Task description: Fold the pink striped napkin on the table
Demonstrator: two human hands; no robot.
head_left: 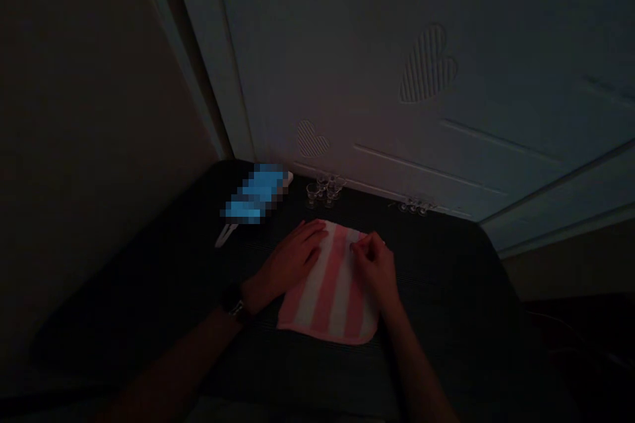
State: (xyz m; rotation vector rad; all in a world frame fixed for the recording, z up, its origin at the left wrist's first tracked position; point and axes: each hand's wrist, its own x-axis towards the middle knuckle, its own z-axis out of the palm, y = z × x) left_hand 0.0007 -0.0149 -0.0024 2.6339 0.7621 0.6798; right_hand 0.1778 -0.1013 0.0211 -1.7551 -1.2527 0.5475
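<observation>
A pink-and-white striped cloth lies spread on the dark table in front of me. My left hand rests on its upper left part, fingers stretched out and holding nothing. Over the cloth's upper right, my right hand is closed in a pinch. A small dark bit shows at its fingertips, too dim to name. Just beyond the cloth stand several small clear stemmed cups in a cluster. Farther right, a row of several more small clear pieces sits by the wall, hard to make out in the low light.
A device with a bright blurred blue screen and a pale strap lies at the table's back left. Behind the dark table rises a white panel with raised heart shapes. The table's right edge shows past my right arm.
</observation>
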